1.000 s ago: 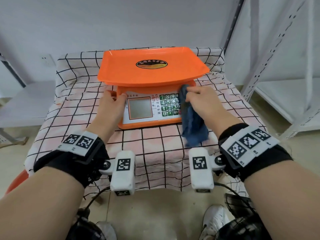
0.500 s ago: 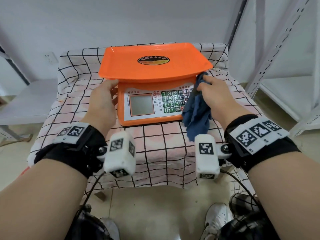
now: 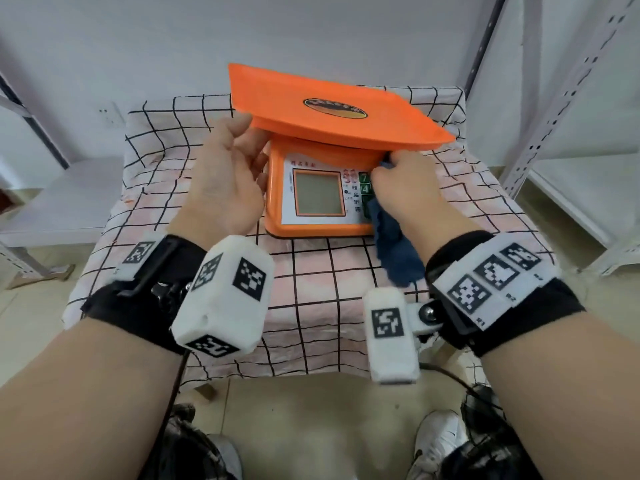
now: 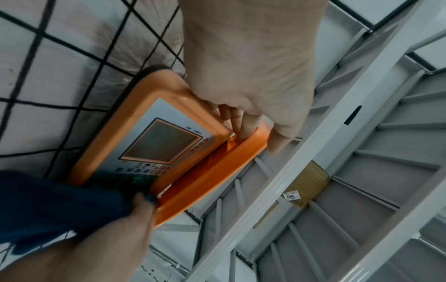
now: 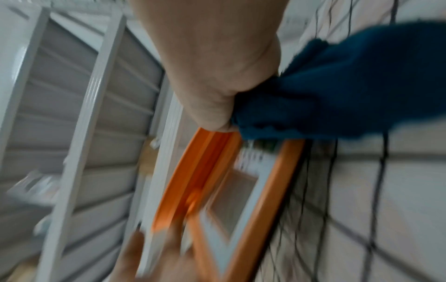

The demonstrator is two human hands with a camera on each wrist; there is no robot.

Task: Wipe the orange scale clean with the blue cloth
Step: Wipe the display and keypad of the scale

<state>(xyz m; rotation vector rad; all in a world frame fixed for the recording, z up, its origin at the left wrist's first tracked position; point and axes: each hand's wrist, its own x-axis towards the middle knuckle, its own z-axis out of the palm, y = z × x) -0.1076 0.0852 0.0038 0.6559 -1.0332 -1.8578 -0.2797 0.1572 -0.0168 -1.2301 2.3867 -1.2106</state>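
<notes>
Now the orange scale (image 3: 322, 188) sits toward the bench's (image 3: 311, 289) far edge. The left hand (image 3: 227, 178) grips its tilted pan's (image 3: 329, 105) left edge; the right hand (image 3: 403, 188) clutches the blue cloth (image 3: 394, 251) under the pan's lower right side, nearest the body top.

Head view: high, angled forward and down over both forearms onto the checked surface (image 3: 311, 289), taking in the whole orange scale (image 3: 322, 188). Left wrist view: close, looking along the left hand (image 4: 251, 63) at the scale's display panel. Right wrist view: close, blurred, looking along the right hand (image 5: 212, 63). All three share the scale's front and the blue cloth (image 3: 394, 251).
</notes>
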